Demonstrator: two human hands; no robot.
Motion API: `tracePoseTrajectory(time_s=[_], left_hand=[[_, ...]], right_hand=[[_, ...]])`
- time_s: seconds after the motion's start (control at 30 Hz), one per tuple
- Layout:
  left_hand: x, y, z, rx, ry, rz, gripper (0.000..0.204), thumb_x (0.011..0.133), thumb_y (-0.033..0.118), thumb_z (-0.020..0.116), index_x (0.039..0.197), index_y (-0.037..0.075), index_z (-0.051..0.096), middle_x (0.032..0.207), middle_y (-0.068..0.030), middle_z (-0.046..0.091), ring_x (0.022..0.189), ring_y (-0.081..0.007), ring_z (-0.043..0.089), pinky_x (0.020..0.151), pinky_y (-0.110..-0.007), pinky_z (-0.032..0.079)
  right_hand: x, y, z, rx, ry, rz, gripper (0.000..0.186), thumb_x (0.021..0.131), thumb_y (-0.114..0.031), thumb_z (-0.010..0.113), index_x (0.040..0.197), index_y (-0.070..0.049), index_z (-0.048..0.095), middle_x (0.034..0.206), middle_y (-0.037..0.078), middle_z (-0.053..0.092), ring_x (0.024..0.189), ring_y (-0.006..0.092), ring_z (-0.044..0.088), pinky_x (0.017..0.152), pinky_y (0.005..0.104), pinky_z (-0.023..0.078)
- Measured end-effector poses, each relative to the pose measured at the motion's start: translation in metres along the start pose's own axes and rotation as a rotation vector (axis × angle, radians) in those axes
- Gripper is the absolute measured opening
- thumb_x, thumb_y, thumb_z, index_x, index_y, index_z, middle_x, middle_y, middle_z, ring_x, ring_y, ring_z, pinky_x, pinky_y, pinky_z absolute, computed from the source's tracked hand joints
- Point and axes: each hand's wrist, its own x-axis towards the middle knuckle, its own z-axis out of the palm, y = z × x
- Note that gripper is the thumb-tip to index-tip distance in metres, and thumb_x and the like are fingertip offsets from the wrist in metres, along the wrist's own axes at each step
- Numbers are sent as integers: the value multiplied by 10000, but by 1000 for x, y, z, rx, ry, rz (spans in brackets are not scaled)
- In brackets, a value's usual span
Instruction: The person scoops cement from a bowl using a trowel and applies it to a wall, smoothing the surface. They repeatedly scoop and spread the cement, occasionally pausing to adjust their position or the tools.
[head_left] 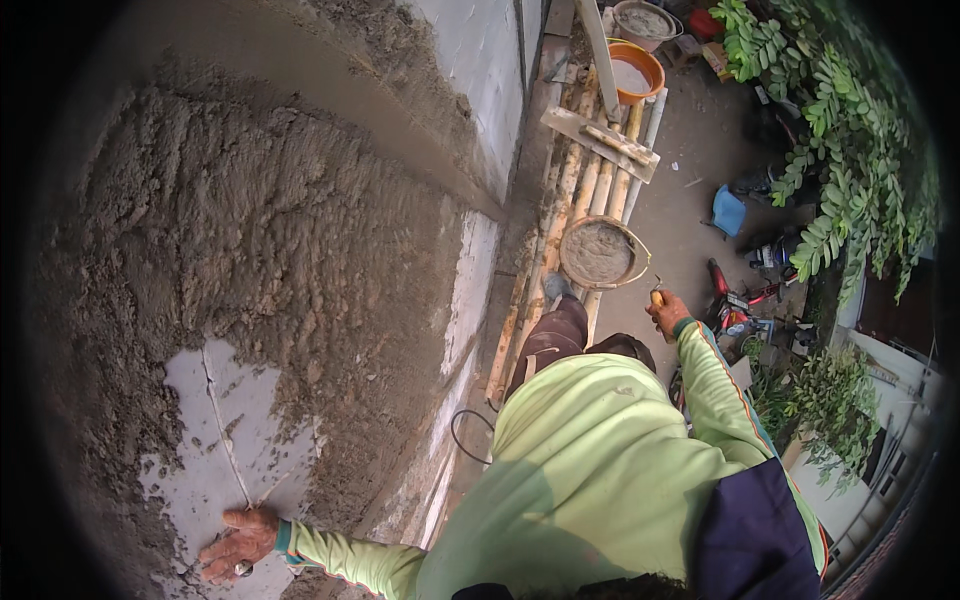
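Note:
My left hand (240, 545) rests against a bare, pale patch of block wall (225, 410), its fingers apart and a ring on one of them. Rough wet mortar (270, 230) coats the wall around that patch. On the other side of my body, my right hand (668, 316) is closed round the yellow handle of a trowel (657, 297); its blade is hardly visible from this angle. Just beyond this hand, a bucket of mortar (598, 252) stands on the bamboo poles by my foot.
I stand on a narrow scaffold of bamboo poles (565, 190) along the wall. A wooden float (620, 150) lies across it, with an orange bucket (636, 72) beyond. Below are a blue chair (728, 211) and a red motorbike (733, 318). Leafy branches (840, 120) hang at the right.

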Motion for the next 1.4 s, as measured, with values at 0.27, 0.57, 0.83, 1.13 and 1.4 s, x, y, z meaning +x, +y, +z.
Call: tracePoseTrajectory(time_s=[0.27, 0.57, 0.83, 1.13, 1.4], left_hand=[[1, -8, 3, 47, 2, 127, 920, 979, 696, 324, 1575, 10, 179, 1618, -330, 73, 1457, -558, 134, 1137, -669, 137], [4, -7, 7, 40, -20, 150, 890, 991, 664, 352, 1597, 51, 132, 1617, -332, 56, 1435, -566, 171, 1119, -682, 166], [0, -12, 1, 78, -70, 151, 878, 1009, 639, 314, 1587, 4, 128, 1620, -326, 23, 1482, -527, 68, 1153, -665, 107], [-13, 98, -16, 126, -198, -355, 883, 1010, 638, 341, 1598, 27, 96, 1634, -301, -16, 1520, -457, -9, 1197, -586, 77], [-93, 470, -44, -419, -891, -1239, 868, 1006, 594, 397, 1602, 58, 64, 1647, -248, 84, 1512, -379, 174, 1217, -498, 181]], right_hand=[[18, -107, 13, -61, -47, -81, 369, 931, -170, 656, 1259, -34, 556, 711, 41, 590, 565, 154, 557, 533, 323, 489], [44, -169, -10, 315, 31, -303, 365, 916, -197, 664, 1228, -31, 575, 770, 54, 610, 592, 156, 569, 546, 323, 492], [57, -265, -87, 566, 318, -493, 336, 937, -255, 697, 1189, -105, 534, 728, 14, 556, 535, 129, 527, 472, 290, 451], [229, -294, -170, 607, 297, -254, 118, 887, -160, 644, 940, -142, 540, 672, 9, 507, 485, 158, 507, 416, 338, 420], [337, -312, -209, 515, 370, -164, 268, 875, -186, 672, 1098, -82, 566, 731, 55, 572, 525, 155, 547, 439, 342, 442]])
